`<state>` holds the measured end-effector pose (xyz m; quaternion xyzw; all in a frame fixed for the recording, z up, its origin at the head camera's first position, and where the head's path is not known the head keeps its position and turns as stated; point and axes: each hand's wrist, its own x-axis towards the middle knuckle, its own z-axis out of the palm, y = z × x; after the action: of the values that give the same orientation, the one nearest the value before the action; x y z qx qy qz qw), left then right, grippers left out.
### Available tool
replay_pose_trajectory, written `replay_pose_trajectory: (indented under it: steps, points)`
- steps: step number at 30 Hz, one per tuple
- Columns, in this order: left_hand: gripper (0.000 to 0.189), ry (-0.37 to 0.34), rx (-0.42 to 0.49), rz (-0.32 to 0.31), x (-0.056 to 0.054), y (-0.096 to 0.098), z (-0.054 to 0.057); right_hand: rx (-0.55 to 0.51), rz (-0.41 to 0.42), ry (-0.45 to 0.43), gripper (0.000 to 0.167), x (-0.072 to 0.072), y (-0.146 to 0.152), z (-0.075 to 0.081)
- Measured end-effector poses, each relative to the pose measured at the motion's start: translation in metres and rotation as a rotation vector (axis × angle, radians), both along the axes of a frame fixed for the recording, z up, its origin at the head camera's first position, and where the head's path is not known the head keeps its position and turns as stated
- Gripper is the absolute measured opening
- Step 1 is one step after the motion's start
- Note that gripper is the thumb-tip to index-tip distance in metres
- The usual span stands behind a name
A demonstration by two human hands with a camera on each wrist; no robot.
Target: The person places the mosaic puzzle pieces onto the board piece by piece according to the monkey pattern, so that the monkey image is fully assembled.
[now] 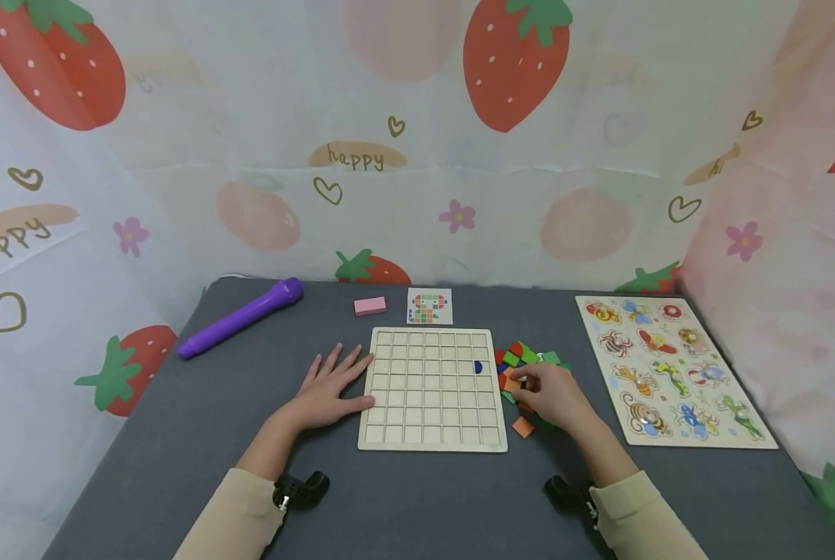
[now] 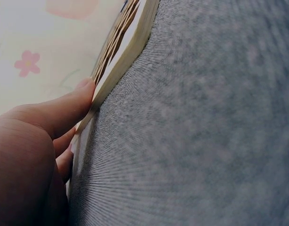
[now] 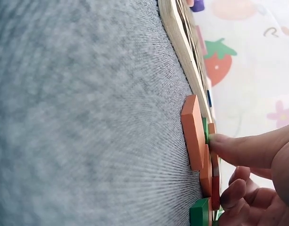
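A pale wooden grid board (image 1: 434, 447) lies on the table, and a blue half-round piece (image 1: 478, 367) sits in a cell near its right side. My left hand (image 1: 329, 393) rests at the board's left edge with fingers spread; its thumb (image 2: 83, 101) touches the rim in the left wrist view. My right hand (image 1: 553, 395) is at the pile of coloured blocks (image 1: 529, 354) just right of the board. Its thumb (image 3: 229, 148) and forefinger pinch at an orange block (image 1: 511, 384) there; the forefinger's contact is hidden in the right wrist view. Another orange block (image 1: 523, 427) lies nearer me.
Behind the board are a small pattern card (image 1: 429, 306) and a pink block (image 1: 370, 306). A purple microphone-shaped thing (image 1: 242, 319) lies at the back left. To the right is an insect picture board (image 1: 676, 373). A printed curtain (image 1: 417, 218) surrounds the table's back and sides.
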<state>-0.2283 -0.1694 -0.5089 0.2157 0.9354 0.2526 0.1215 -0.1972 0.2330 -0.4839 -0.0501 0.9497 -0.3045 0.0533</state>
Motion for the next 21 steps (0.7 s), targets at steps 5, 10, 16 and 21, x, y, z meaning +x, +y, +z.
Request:
replay_pose_trajectory:
  steps: [5, 10, 16, 21]
  points:
    - [0.083, 0.006, 0.01, -0.004, 0.0003, -0.0003, 0.001, -0.005, 0.006, -0.011, 0.033, 0.0001, 0.0006, 0.0012]
    - [0.083, -0.002, 0.001, -0.001, 0.0009, -0.0006, 0.0012, -0.013, -0.008, -0.024, 0.031, -0.0006, 0.0011, 0.0017]
    - [0.083, 0.005, 0.005, 0.0, 0.0005, -0.0007, -0.0005, -0.042, -0.025, -0.034, 0.023, -0.0013, 0.0016, 0.0007]
    - [0.083, 0.003, -0.002, 0.001, 0.0001, -0.0008, -0.0008, -0.063, -0.034, -0.02, 0.018, -0.0015, 0.003, 0.0024]
